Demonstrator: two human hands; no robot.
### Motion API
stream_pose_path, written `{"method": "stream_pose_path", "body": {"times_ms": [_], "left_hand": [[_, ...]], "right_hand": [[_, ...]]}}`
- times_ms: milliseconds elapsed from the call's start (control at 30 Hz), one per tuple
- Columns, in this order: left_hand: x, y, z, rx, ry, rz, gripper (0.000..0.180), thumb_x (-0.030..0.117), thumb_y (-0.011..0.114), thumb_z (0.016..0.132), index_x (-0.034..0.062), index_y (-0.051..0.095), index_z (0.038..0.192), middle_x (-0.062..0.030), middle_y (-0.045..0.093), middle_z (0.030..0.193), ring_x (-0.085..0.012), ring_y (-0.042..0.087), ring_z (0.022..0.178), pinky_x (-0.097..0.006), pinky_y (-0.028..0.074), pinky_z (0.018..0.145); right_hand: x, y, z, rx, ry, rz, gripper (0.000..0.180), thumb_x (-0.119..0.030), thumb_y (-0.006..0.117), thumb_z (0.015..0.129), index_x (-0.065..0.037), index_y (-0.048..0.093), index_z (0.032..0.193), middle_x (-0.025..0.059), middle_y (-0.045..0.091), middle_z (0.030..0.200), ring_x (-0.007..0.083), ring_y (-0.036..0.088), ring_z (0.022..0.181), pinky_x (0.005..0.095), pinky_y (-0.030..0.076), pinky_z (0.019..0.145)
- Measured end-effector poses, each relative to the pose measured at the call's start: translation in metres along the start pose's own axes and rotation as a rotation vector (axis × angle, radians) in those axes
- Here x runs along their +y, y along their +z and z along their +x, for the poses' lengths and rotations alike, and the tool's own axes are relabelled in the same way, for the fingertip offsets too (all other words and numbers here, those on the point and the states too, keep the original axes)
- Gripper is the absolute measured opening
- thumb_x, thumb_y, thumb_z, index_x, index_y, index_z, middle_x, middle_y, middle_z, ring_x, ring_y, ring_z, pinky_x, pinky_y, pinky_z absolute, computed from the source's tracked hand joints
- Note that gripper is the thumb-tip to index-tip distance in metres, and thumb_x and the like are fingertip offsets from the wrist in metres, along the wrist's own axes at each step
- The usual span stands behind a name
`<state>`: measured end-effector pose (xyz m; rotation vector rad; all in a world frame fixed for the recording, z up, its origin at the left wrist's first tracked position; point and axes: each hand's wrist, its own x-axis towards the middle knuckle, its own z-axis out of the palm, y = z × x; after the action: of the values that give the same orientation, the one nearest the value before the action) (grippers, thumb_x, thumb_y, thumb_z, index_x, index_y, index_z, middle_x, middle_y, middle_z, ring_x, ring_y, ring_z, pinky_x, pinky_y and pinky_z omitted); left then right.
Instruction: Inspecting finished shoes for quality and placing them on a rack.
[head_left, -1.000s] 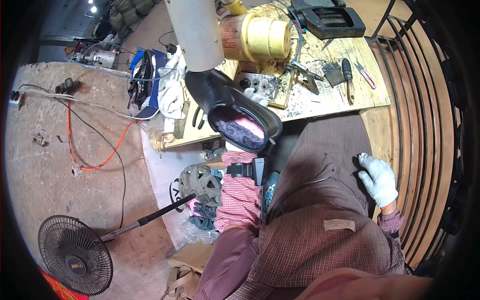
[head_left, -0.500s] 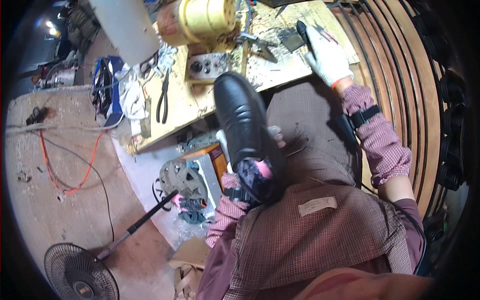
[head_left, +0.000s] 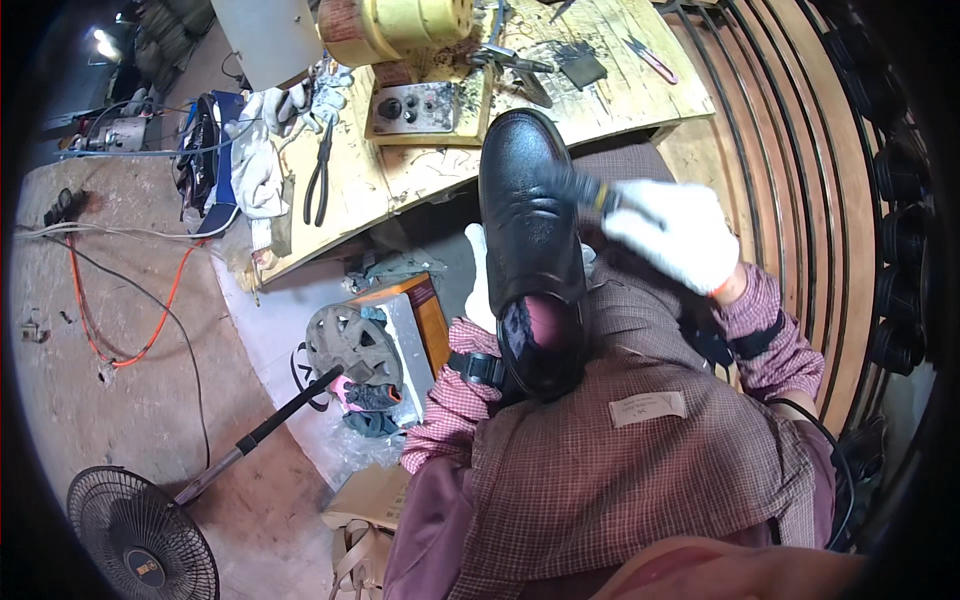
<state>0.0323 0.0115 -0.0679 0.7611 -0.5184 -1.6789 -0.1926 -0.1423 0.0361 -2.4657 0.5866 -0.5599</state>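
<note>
One black shoe (head_left: 528, 235), toe toward the near edge of the worktop (head_left: 625, 105), is gripped from below by the left hand (head_left: 479, 280), while the right hand (head_left: 680, 232), just right of it, holds a blurred brush (head_left: 590, 190) over its upper.

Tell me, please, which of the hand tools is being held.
The dark brush, gripped by the right hand at the black shoe; others, such as the black pliers and the pink-handled tool, lie on the bench.
</note>
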Motion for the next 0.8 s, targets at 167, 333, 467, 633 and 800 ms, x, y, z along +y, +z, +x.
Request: {"method": "stream_pose_path", "body": {"times_ms": [167,333,467,633,800], "left_hand": [[-0.006,-0.003,-0.005,0.083,-0.069,-0.053,0.075,0.057,0.048,0.108,0.0000,0.041,0.157,-0.0231,0.060,0.140,-0.0336,0.064,0.126,-0.048,0.053,0.111],[0.000,0.014,-0.014,0.116,-0.042,-0.312,0.079,0.061,0.039,0.109,-0.0016,0.039,0.157,-0.0235,0.059,0.141,-0.0365,0.063,0.128,-0.048,0.053,0.114],[-0.004,0.009,-0.018,0.294,-0.094,-0.158,0.065,0.046,0.039,0.113,-0.0012,0.038,0.158,-0.0225,0.060,0.140,-0.0335,0.063,0.128,-0.046,0.053,0.115],[-0.025,-0.021,-0.015,0.384,-0.112,0.151,0.049,0.024,0.047,0.115,0.0000,0.041,0.157,-0.0194,0.062,0.138,-0.0283,0.066,0.125,-0.043,0.054,0.114],[-0.027,-0.029,-0.013,0.347,-0.104,0.109,0.052,0.020,0.058,0.108,-0.0004,0.044,0.154,-0.0167,0.063,0.140,-0.0265,0.066,0.125,-0.041,0.055,0.111]], "right_hand": [[-0.039,-0.036,0.036,-0.187,-0.206,-0.137,0.035,-0.034,0.078,0.092,-0.006,0.076,0.114,0.0118,0.071,0.074,0.0281,0.073,0.064,0.0383,0.058,0.061],[-0.031,-0.038,0.050,-0.253,-0.153,-0.236,0.031,-0.027,0.076,0.090,-0.010,0.073,0.115,0.0082,0.071,0.083,0.0246,0.071,0.064,0.0357,0.056,0.056],[-0.016,-0.018,0.034,-0.092,-0.239,-0.275,0.033,-0.034,0.080,0.088,-0.009,0.074,0.109,0.0059,0.067,0.070,0.0249,0.069,0.059,0.0358,0.056,0.056],[-0.020,-0.015,0.032,-0.308,-0.256,-0.131,0.022,-0.035,0.069,0.097,-0.015,0.073,0.105,0.0045,0.066,0.072,0.0231,0.070,0.058,0.0356,0.056,0.053],[-0.021,-0.018,0.039,-0.127,-0.310,-0.155,0.026,-0.037,0.071,0.099,-0.011,0.071,0.101,0.0043,0.065,0.069,0.0239,0.067,0.056,0.0371,0.049,0.048]]}}
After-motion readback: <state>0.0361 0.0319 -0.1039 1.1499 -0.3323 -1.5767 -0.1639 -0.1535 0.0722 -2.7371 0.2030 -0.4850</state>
